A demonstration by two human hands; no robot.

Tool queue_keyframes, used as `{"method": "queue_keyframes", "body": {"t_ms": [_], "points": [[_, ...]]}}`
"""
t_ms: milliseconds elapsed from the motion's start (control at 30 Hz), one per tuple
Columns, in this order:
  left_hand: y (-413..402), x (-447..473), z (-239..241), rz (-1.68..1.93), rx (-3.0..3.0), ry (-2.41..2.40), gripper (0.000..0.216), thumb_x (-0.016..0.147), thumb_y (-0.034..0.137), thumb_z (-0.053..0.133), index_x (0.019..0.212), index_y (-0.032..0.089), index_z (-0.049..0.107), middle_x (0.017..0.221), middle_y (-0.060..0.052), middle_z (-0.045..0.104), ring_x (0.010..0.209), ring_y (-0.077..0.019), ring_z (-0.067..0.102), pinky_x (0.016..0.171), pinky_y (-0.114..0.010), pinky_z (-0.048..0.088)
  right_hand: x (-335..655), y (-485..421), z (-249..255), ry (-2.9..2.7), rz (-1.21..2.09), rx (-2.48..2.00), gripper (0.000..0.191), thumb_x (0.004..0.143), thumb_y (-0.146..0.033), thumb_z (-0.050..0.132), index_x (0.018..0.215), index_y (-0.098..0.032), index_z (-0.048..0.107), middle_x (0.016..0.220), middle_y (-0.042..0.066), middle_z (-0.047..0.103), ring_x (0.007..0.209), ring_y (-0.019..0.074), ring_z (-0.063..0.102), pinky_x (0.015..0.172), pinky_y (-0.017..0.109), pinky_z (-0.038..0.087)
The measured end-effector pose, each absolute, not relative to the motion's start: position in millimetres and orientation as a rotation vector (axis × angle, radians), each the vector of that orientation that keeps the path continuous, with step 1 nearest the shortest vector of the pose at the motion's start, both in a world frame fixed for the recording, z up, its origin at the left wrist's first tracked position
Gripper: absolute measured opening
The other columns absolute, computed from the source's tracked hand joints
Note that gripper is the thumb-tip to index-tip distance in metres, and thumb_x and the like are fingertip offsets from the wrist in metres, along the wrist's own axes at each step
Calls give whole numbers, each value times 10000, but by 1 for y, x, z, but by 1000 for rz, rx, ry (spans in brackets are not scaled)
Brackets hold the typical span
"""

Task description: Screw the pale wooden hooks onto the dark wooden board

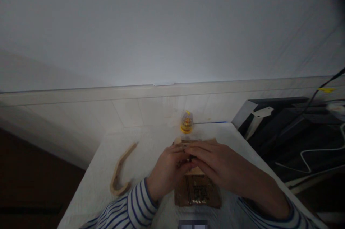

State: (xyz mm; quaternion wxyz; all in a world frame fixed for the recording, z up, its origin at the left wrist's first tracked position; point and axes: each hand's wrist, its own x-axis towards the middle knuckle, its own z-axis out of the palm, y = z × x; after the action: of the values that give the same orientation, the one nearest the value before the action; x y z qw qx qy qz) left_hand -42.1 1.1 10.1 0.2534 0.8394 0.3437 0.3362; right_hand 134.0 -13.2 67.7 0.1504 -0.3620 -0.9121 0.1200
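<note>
My left hand (171,166) and my right hand (215,160) meet over a flat brown packet (198,195), which has dark printing and a glossy surface. The fingers of both are bent together, and the fingertips touch or nearly touch. Whatever lies between them is too dark and covered to make out. Below the fingers shows a light tan piece (195,171) lying across the packet. More brown and tan edges stick out beyond the knuckles. Left of my hands lies a tan, hook-shaped strip (117,173), its near end curled round.
A small clear container with a yellow base (187,124) stands near the wall on the white-covered table (91,186). Beyond the right edge are dark panels (280,128), a white bracket (262,112), a white cable (303,157) and a black cord with a yellow tie (326,89).
</note>
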Motion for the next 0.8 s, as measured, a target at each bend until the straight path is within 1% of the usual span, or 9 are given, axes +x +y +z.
{"method": "queue_keyframes", "body": {"t_ms": [133, 367, 533, 700, 800], "points": [[1, -43, 10, 915, 2265, 911, 109, 845, 235, 576, 809, 181, 664, 807, -40, 675, 849, -182, 604, 792, -311, 462, 132, -11, 67, -2614, 367, -1036, 255, 890, -139, 445, 1116, -188, 552, 1174, 53, 606, 1073, 189, 542, 896, 376, 430], [0, -43, 13, 877, 2272, 900, 137, 858, 244, 559, 819, 163, 663, 896, -58, 681, 891, -183, 600, 817, -313, 461, 132, -12, 68, -2576, 321, -1055, 273, 872, -130, 462, 1121, -178, 563, 1175, 68, 617, 1052, 196, 570, 872, 375, 455], [-1, -44, 13, 844, 2275, 875, 156, 876, 245, 529, 874, 171, 666, 956, -63, 676, 924, -181, 594, 825, -312, 463, 130, -14, 69, -2550, 267, -1070, 289, 867, -145, 473, 1138, -197, 558, 1153, 72, 632, 1014, 210, 594, 847, 398, 472], [0, -44, 15, 829, 2279, 861, 170, 886, 233, 510, 873, 167, 666, 937, -65, 672, 936, -182, 588, 831, -310, 462, 127, -16, 71, -2571, 219, -1110, 212, 853, -129, 475, 1017, -165, 603, 1096, 97, 652, 975, 232, 612, 810, 410, 488], [-1, -44, 17, 815, 2290, 868, 152, 878, 208, 519, 839, 167, 660, 937, -61, 672, 925, -179, 590, 834, -308, 459, 127, -16, 71, -2571, 215, -1113, 213, 854, -119, 468, 1016, -165, 597, 1082, 100, 655, 983, 231, 607, 817, 404, 486]]}}
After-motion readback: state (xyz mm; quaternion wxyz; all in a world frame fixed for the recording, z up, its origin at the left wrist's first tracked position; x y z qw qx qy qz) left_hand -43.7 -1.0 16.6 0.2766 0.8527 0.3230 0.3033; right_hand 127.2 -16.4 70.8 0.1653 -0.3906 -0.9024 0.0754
